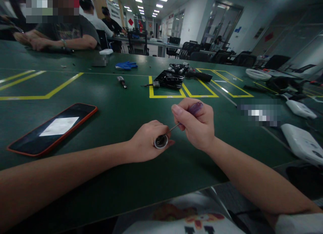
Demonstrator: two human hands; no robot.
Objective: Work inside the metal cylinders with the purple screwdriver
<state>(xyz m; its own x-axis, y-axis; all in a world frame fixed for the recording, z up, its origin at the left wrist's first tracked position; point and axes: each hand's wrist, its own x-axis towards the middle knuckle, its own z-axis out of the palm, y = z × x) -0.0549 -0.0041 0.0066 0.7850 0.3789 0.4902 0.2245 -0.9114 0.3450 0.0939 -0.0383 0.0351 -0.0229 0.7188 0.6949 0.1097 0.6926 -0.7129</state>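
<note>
Near the table's front edge, my left hand [147, 141] is wrapped round a small round part [160, 142] with a pale rim, its open end facing me. My right hand [195, 124] is closed on a screwdriver [195, 108] with a purple, see-through handle. The thin metal shaft slants down to the left, and its tip reaches the opening of the round part. Whether the tip touches anything inside cannot be made out. My fingers hide most of the round part's body.
A phone [54, 128] with an orange edge lies left on the green table [106, 173]. Farther back are a small metal part [122, 82], a blue glove [126, 65], a black bag [169, 80] and cables. White devices [302, 141] stand right. A person's forearms [73, 43] rest far left.
</note>
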